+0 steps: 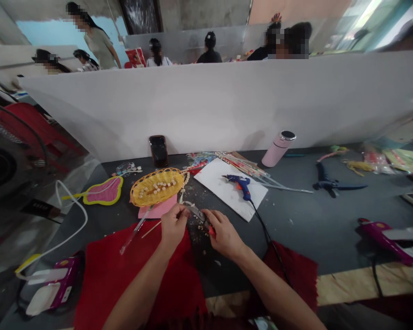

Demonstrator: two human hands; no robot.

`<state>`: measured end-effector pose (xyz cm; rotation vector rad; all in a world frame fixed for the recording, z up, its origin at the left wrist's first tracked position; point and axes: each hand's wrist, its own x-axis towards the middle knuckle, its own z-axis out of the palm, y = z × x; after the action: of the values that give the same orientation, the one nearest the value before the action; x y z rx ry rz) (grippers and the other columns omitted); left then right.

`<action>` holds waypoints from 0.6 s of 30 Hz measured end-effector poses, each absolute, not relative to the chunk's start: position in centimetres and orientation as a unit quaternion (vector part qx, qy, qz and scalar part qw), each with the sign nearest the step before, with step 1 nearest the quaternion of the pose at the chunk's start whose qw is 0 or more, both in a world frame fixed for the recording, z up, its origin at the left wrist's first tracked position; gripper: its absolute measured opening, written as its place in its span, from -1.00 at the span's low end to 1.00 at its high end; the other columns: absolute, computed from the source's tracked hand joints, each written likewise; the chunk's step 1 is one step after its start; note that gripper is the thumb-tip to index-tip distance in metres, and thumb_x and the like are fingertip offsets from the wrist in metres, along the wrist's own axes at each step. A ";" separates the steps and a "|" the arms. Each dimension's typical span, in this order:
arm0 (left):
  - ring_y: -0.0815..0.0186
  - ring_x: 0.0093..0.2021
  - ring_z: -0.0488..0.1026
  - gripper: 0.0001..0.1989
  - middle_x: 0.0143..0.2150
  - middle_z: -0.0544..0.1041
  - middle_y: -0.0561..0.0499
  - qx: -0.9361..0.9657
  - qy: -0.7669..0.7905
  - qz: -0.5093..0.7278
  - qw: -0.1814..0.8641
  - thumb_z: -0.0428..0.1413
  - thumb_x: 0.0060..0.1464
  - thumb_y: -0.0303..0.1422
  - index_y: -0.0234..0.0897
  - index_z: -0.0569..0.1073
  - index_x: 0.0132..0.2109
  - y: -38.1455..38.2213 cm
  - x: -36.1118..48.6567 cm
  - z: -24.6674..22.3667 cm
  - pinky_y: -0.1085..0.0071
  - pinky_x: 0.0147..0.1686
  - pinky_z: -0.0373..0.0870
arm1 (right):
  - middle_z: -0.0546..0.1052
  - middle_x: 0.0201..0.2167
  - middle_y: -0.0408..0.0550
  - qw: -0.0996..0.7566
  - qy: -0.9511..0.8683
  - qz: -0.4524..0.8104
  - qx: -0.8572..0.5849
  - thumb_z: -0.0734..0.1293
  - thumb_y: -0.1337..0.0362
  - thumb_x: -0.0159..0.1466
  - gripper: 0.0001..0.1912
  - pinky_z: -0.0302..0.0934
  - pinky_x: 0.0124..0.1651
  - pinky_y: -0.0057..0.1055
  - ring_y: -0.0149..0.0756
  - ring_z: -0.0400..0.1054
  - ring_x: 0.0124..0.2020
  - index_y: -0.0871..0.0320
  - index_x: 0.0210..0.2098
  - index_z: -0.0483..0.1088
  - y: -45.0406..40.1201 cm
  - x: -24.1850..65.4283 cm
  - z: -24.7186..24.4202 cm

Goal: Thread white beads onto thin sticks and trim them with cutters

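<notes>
My right hand is wrapped round the red handles of a small pair of pliers or cutters, whose metal jaws point left. Close to the jaws, my left hand pinches a small pale piece too tiny to make out. Both hands are over small pale crumbs on the dark table. Behind my left hand stands a yellow woven basket holding small whitish beads or blossoms, partly over a pink sheet. A blue glue gun lies on a white board at the right.
Red cloth covers the table's near left. A phone and a pink bottle stand before the white partition. Thin strips lie behind the board. A black cable runs towards my right forearm. People sit beyond the partition.
</notes>
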<state>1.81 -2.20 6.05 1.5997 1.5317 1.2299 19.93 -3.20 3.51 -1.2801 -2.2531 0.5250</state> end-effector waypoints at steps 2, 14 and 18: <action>0.36 -0.46 0.37 -0.83 -0.50 0.45 0.07 0.595 0.577 0.466 0.310 0.02 0.09 -0.34 -0.29 0.42 -0.40 -2.2 1.8 6.2 0.49 -0.40 0.25 | 0.32 0.01 0.08 0.240 -0.828 0.186 -0.472 0.15 0.50 0.06 -0.36 0.12 0.05 -0.23 -0.17 0.18 0.01 0.19 0.16 0.10 -3.2 19.9 3.5; 0.42 -0.55 0.26 -0.77 -0.62 0.40 0.09 0.523 0.526 0.435 0.511 0.11 0.01 -0.29 -0.32 0.35 -0.52 -1.3 0.6 6.2 0.50 -0.48 0.15 | 0.28 0.07 0.11 0.214 -0.848 0.165 -0.456 0.16 0.50 0.04 -0.29 0.08 0.07 -0.20 -0.16 0.13 0.05 0.21 0.21 0.04 -2.9 19.9 3.2; 0.44 -0.58 0.25 -0.78 -0.63 0.39 0.10 0.504 0.525 0.429 0.536 0.13 -0.02 -0.29 -0.32 0.35 -0.51 -1.4 0.5 6.5 0.51 -0.50 0.12 | 0.30 0.03 0.11 0.232 -0.848 0.173 -0.444 0.16 0.50 0.04 -0.32 0.11 0.08 -0.19 -0.16 0.15 0.02 0.21 0.18 0.09 -2.9 20.1 3.1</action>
<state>0.52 -1.41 6.45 1.2007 1.2499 1.0207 20.06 -2.94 3.11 -1.2208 -2.3306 0.4761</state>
